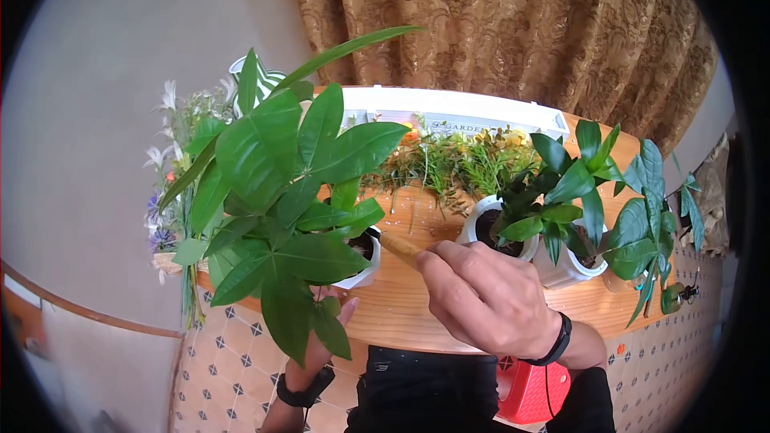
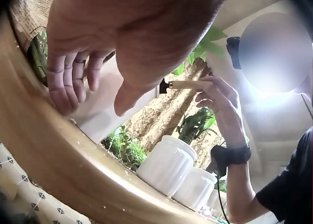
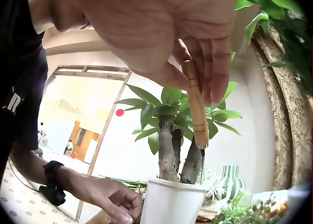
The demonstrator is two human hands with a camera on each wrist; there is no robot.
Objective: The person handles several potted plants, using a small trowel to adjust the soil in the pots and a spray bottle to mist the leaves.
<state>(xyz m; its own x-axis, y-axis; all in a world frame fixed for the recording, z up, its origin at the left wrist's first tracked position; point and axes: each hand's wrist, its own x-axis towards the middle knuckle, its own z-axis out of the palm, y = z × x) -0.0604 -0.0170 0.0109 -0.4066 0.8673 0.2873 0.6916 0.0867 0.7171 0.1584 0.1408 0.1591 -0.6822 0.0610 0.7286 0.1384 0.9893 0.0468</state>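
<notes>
My right hand (image 1: 489, 297) grips the wooden handle of a small garden trowel (image 1: 400, 248). The trowel's dark metal head (image 2: 164, 86) is over the rim of a white pot (image 3: 172, 204), and its thin shaft stands beside the trunks in the right wrist view. A broad-leaved plant (image 1: 277, 184) with several thick trunks (image 3: 167, 153) grows in this pot. My left hand (image 3: 113, 199) is low beside the pot, fingers loosely bent and thumb apart from them. Leaves hide much of the left hand in the head view.
Two white pots (image 1: 552, 273) with leafy plants stand to the right. Cut flowers and greenery (image 1: 461, 162) lie before a long white planter (image 1: 465, 108). A bouquet (image 1: 172, 192) and a green-striped vase (image 3: 232, 182) are at the left. A red stool (image 1: 536, 393) stands below the wooden table (image 1: 409, 305).
</notes>
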